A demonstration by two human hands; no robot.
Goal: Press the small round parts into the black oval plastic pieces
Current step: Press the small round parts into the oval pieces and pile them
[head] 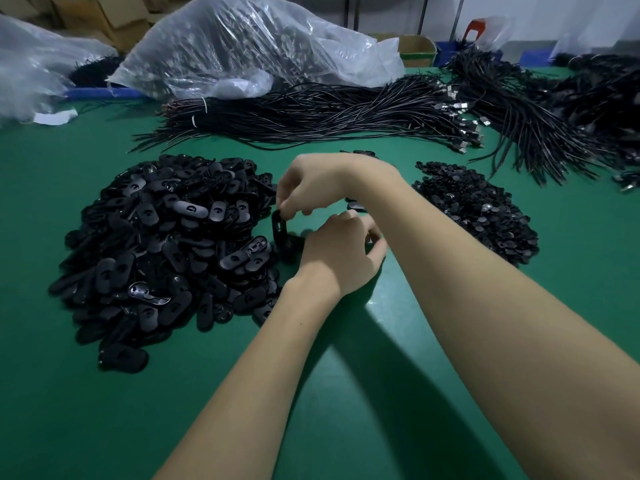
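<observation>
A big heap of black oval plastic pieces lies on the green table at the left. A smaller heap of small round parts lies at the right. Between the heaps, one black oval piece stands on end just above the table. My left hand grips its lower end with curled fingers. My right hand reaches over from the right and pinches its top end with thumb and fingertips. Whether a round part sits under those fingertips is hidden.
Bundles of black cables lie across the back of the green table, with more at the far right. A large clear plastic bag and cardboard boxes stand behind. A few oval pieces lie behind my wrists.
</observation>
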